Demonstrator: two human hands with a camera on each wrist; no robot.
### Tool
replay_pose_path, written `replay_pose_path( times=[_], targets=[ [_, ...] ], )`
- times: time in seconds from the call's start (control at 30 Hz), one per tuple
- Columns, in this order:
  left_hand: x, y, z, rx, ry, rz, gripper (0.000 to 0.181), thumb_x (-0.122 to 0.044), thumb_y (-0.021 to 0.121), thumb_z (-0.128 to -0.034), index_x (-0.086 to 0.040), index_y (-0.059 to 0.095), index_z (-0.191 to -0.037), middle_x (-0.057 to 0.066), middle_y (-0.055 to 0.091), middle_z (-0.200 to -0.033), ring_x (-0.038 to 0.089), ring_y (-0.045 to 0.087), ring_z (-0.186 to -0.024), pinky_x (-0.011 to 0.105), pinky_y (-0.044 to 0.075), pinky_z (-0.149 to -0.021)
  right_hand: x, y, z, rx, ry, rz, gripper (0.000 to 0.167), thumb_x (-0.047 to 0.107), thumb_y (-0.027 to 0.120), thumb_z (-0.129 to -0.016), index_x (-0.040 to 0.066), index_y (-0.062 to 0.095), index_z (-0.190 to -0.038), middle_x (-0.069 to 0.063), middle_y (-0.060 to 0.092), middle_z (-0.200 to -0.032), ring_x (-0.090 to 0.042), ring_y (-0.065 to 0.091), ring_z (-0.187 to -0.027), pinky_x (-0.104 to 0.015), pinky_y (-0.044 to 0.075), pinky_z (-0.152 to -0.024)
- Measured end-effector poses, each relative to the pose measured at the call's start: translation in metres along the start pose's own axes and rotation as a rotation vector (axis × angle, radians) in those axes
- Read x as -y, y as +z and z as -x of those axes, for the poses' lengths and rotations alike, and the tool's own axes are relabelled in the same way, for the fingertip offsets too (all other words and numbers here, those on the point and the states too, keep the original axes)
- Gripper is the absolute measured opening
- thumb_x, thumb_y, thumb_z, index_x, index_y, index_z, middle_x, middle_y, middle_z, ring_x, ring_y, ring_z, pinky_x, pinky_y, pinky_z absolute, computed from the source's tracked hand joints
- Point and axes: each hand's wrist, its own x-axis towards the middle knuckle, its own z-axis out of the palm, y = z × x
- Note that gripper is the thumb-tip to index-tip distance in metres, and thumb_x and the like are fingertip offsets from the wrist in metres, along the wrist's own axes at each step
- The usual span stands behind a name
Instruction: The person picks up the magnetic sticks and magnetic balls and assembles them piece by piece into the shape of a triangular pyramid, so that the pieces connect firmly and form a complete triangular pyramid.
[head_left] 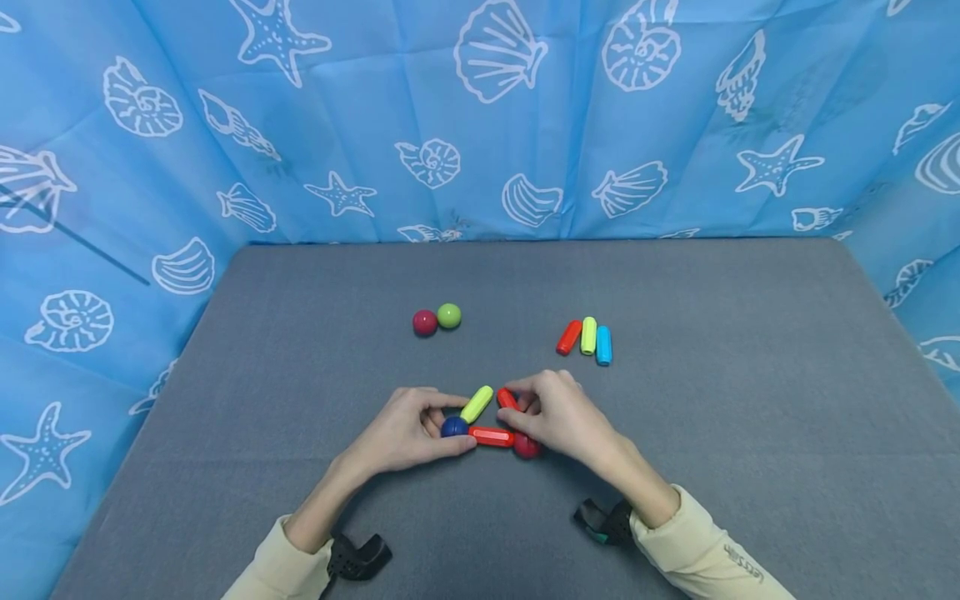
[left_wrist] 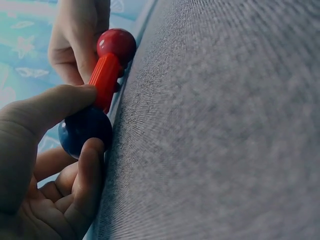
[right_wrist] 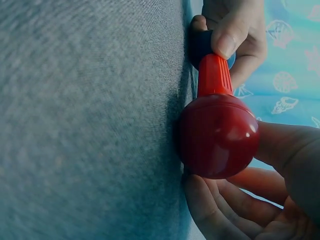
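My left hand (head_left: 408, 429) grips a dark blue ball (head_left: 453, 427), its thumb reaching onto the end of a red stick (head_left: 491, 436). That stick joins the blue ball to a dark red ball (head_left: 527, 446). From the blue ball a yellow-green stick (head_left: 477, 404) slants away, touched by my left index finger. My right hand (head_left: 562, 417) pinches a second red stick (head_left: 507, 399) between thumb and index finger, above the dark red ball. Something dark blue shows partly behind the right fingers. In the right wrist view the dark red ball (right_wrist: 218, 136) rests against the right hand's fingers.
Farther back on the grey table (head_left: 337, 333) lie a dark red ball (head_left: 424, 323) and a green ball (head_left: 448, 316), side by side. To their right are a red stick (head_left: 569, 337), a yellow-green stick (head_left: 588, 336) and a blue stick (head_left: 603, 345). A blue curtain (head_left: 495, 125) hangs behind.
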Motion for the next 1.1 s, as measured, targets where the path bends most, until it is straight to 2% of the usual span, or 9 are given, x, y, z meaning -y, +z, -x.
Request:
replay_pose_path(
  times=[0.23,0.53,0.8,0.93,1.1],
  targets=[
    [0.001,0.001,-0.001,-0.006,-0.005,-0.002,0.051,-0.032,0.085,-0.083,-0.006,0.072,-0.125,-0.005,0.067,-0.077,0.001,0.06,-0.06,0.019,0.05,-0.057,0.0,0.001,-0.002,0.007,0.007,0.012,0.033,0.014,0.078,-0.09,-0.003,0.073,-0.118,-0.001,0.068,-0.072,-0.004,0.054,-0.055,-0.019,0.046,-0.05],
    [0.001,-0.003,0.0,0.015,-0.034,-0.018,0.052,-0.035,0.084,-0.0835,-0.005,0.073,-0.124,-0.006,0.068,-0.077,0.002,0.062,-0.061,0.02,0.052,-0.059,-0.001,0.002,-0.005,0.017,-0.034,0.02,0.03,0.015,0.078,-0.09,-0.001,0.075,-0.115,0.0,0.067,-0.072,-0.003,0.053,-0.054,-0.019,0.044,-0.049],
    [0.006,-0.014,0.005,0.041,-0.015,-0.007,0.054,-0.035,0.084,-0.0836,-0.003,0.071,-0.125,-0.006,0.067,-0.073,0.001,0.058,-0.059,0.02,0.05,-0.056,-0.002,0.001,-0.013,0.028,-0.058,0.024,0.031,0.019,0.078,-0.09,0.002,0.075,-0.117,-0.002,0.066,-0.076,-0.005,0.053,-0.056,-0.019,0.044,-0.052],
    [0.011,-0.022,0.008,0.064,-0.022,-0.011,0.053,-0.034,0.085,-0.0832,-0.007,0.071,-0.126,-0.007,0.064,-0.073,0.0,0.055,-0.059,0.019,0.048,-0.056,-0.003,-0.003,-0.026,0.027,-0.089,0.014,0.034,0.019,0.077,-0.091,0.004,0.073,-0.122,-0.007,0.072,-0.093,-0.009,0.061,-0.07,-0.022,0.052,-0.063],
    [0.014,-0.029,0.009,0.118,-0.038,-0.002,0.052,-0.034,0.084,-0.0839,-0.009,0.069,-0.127,-0.007,0.062,-0.074,0.001,0.054,-0.06,0.019,0.046,-0.057,-0.007,-0.009,-0.049,0.007,-0.13,-0.034,0.041,0.019,0.076,-0.092,0.007,0.069,-0.131,-0.013,0.071,-0.122,-0.023,0.071,-0.1,-0.039,0.059,-0.086]
  ],
)
